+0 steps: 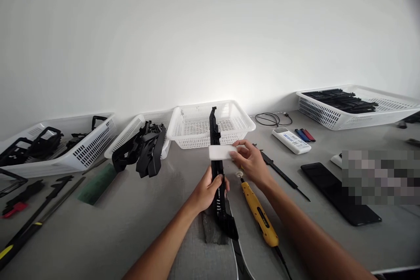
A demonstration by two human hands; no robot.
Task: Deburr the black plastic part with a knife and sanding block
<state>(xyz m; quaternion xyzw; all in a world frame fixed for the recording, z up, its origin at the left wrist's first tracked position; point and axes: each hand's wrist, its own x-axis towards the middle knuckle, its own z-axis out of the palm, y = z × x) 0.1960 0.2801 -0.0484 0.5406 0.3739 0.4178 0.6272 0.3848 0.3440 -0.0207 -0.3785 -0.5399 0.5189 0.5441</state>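
Observation:
My left hand point(206, 189) is wrapped round the middle of a long black plastic trim part point(215, 129), which stands lengthwise in front of me. In my right hand point(252, 161), thumb and fingers pinch the end of a flat white rectangular block point(219, 152). The block lies across the black part, just above my left hand, and hides a short stretch of it. Whether the block is a sponge I cannot tell. Below the part's lower end is a dark grey piece of material point(214, 231). A yellow rotary tool point(259, 214) with a pale round tip lies beside my right forearm.
A white basket point(183, 140) stands behind my hands. More white baskets with black parts stand left point(70, 157) and right point(341, 120). Right of me lie a black caliper point(285, 174), a phone point(339, 192), a white device point(290, 140) and a cable point(271, 118). Files point(54, 208) lie left.

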